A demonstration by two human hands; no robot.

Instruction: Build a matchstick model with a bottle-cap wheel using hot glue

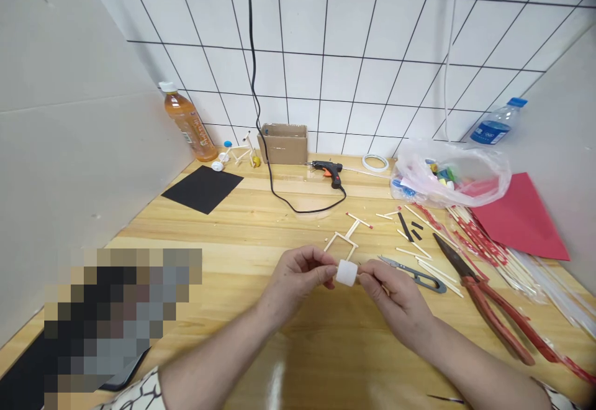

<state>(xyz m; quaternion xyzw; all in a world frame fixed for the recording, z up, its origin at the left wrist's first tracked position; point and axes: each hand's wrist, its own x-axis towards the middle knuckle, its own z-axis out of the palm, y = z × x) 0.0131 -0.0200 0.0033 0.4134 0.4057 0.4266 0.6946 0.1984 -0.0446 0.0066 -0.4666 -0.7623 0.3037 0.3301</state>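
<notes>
Near the stick frame, the white cylinder is held from 2 sides, seemingly to keep it steady: its left edge is pinched by the left hand, and a thin stick at its right is pinched by the right hand.

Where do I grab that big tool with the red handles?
Probably by its red handles, coming in from the near right side. They're long, spread a little apart and reach toward the near edge, while the dark pointed end faces away from you.
</notes>
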